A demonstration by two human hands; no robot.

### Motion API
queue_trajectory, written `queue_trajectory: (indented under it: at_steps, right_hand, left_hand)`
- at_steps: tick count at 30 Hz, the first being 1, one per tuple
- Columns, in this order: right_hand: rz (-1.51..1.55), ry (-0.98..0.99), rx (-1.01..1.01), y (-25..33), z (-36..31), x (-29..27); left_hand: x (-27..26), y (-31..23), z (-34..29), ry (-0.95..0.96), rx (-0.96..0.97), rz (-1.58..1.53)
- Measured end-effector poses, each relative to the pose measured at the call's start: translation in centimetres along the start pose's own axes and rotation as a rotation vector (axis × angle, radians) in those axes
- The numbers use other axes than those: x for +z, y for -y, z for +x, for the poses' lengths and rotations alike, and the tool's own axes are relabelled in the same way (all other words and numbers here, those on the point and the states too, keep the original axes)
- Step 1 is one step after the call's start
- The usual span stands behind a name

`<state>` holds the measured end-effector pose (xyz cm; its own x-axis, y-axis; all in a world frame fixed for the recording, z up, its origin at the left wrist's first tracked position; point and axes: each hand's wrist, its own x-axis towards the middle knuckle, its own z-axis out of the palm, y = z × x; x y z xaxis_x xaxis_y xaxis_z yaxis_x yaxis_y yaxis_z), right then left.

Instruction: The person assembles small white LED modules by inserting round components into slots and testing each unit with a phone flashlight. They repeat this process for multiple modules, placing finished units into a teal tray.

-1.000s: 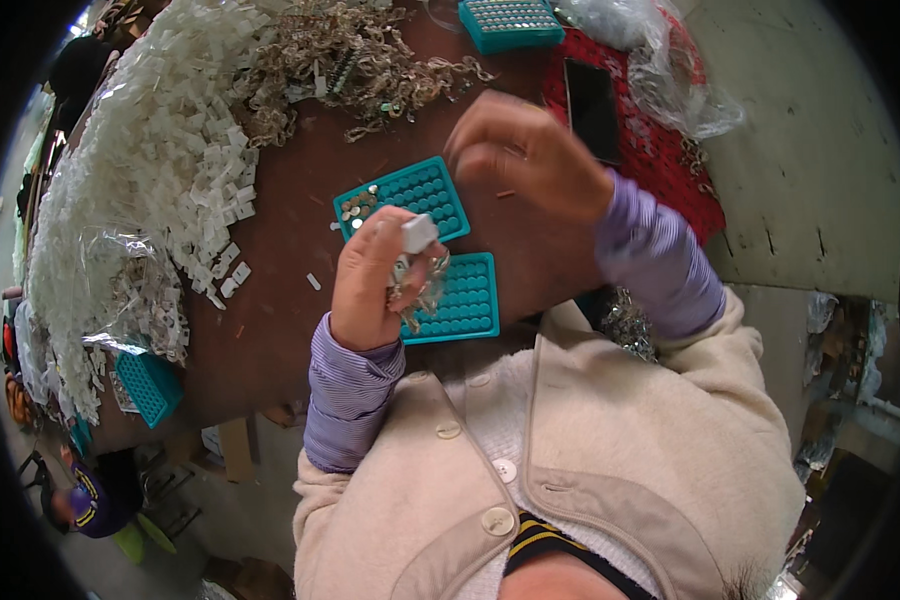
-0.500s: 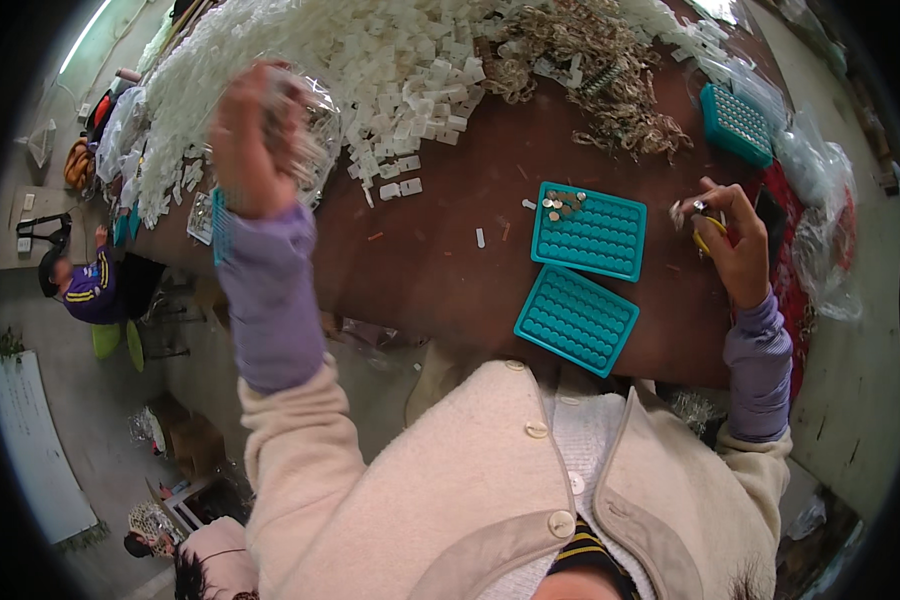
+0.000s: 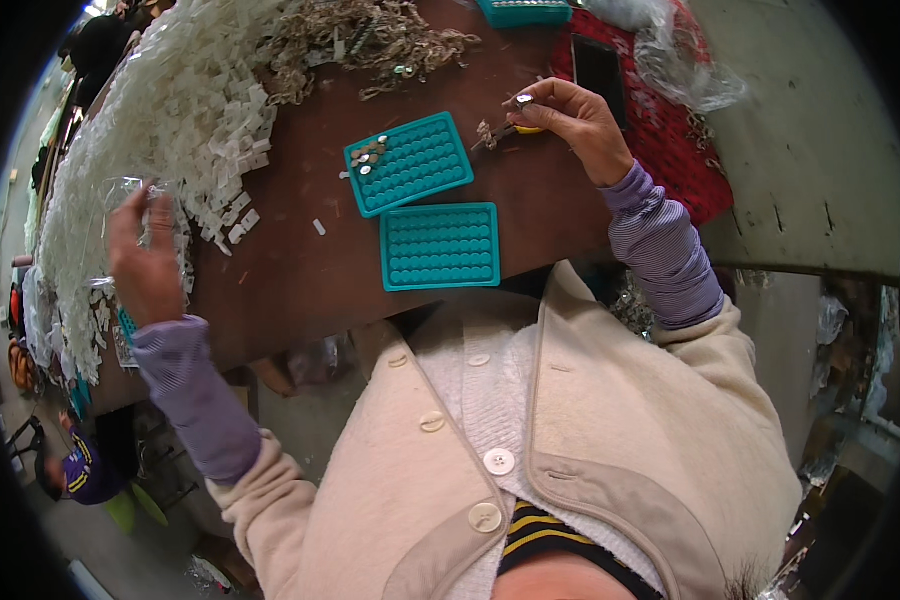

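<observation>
My left hand (image 3: 148,258) is raised at the edge of the white plastic heap, fingers apart and slightly blurred. Beside its fingertips is a crumpled clear plastic bag (image 3: 130,186); I cannot tell whether they touch it. My right hand (image 3: 578,125) is closed around small yellow-handled scissors (image 3: 531,129). A shiny silver round piece (image 3: 523,101) shows at its fingertips. Below these lie thin brownish strands (image 3: 486,135). To the left, a teal tray (image 3: 425,170) with rows of round hollows carries several small metal discs (image 3: 370,153) at one corner. A second teal tray (image 3: 440,250) lies nearer me.
Small white translucent plastic pieces (image 3: 185,110) are heaped on the brown table (image 3: 300,290). Tangled brownish strands (image 3: 370,45) lie at the back. Another teal tray (image 3: 523,13) stands far off. A dark phone (image 3: 598,75) rests on red cloth (image 3: 660,150) beside a clear bag (image 3: 685,65).
The view has swung right, so the table things appear further left. My left hand's fingers, earlier around the clear bag's bunched plastic, are now spread. My right hand still holds the scissors.
</observation>
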<state>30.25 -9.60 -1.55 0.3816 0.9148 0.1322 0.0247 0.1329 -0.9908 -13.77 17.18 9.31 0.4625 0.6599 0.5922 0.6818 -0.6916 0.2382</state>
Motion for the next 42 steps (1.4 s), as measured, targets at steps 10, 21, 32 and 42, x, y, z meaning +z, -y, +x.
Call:
queue_trajectory:
  at_steps: [10, 21, 32, 42]
  right_hand:
    - [-0.554, -0.117, -0.233, -0.5, -1.8, 1.8]
    - [-0.08, -0.094, -0.144, 1.8, -3.5, 3.1]
    - [-0.626, -0.046, -0.658, 5.2, -6.0, 11.1]
    - [-0.601, 0.039, -0.512, 6.2, -7.1, 10.9]
  left_hand:
    - [12.3, -23.6, -3.5, 0.33, 0.423, -0.319]
    - [11.9, -25.2, -3.5, 0.457, 0.528, -0.341]
    - [6.3, -21.4, -8.3, 0.462, -0.163, -1.173]
    - [5.6, -19.0, -10.1, 0.473, -0.427, -1.508]
